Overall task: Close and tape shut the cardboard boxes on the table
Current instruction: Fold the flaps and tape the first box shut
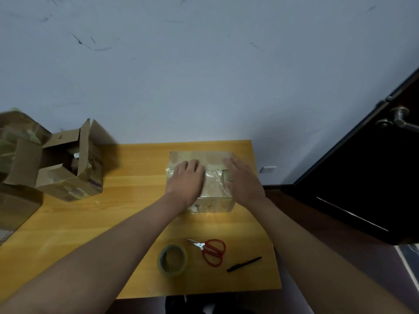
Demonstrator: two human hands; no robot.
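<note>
A closed cardboard box (214,191) with shiny clear tape across its top and front sits at the far right of the wooden table (108,223). My left hand (186,181) lies flat on the left part of its top, fingers straight. My right hand (243,180) presses flat on the right part of the top. A roll of clear tape (172,260) lies on the table near me, with red-handled scissors (212,250) just to its right. An open cardboard box (68,164) with raised flaps stands at the far left.
A black pen (244,264) lies right of the scissors near the table's right edge. More cardboard boxes (15,200) are stacked at the far left edge. A dark door (371,173) with a metal handle stands open on the right. A pale wall runs behind the table.
</note>
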